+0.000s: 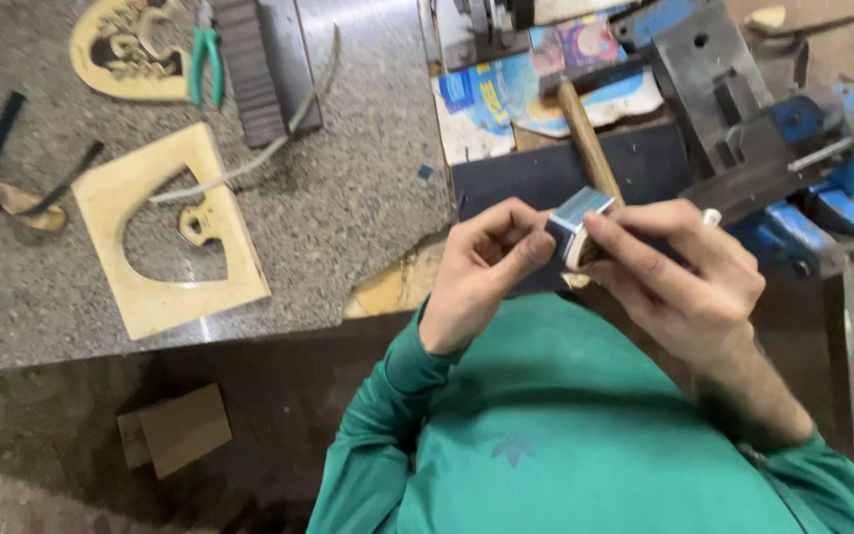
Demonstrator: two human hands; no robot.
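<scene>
Both hands are holding 1 small grey-blue block between them, in front of the green-sleeved chest, just off the edge of the stone surface. Left hand is pinching its left end with thumb and fingers closed on it; right hand is gripping the right side, fingers wrapped over it. Block's long axis seems to be running left-right between the hands. Wooden hammer handle is lying just behind; blue vise is sitting right; wooden cutout template well apart left.
</scene>
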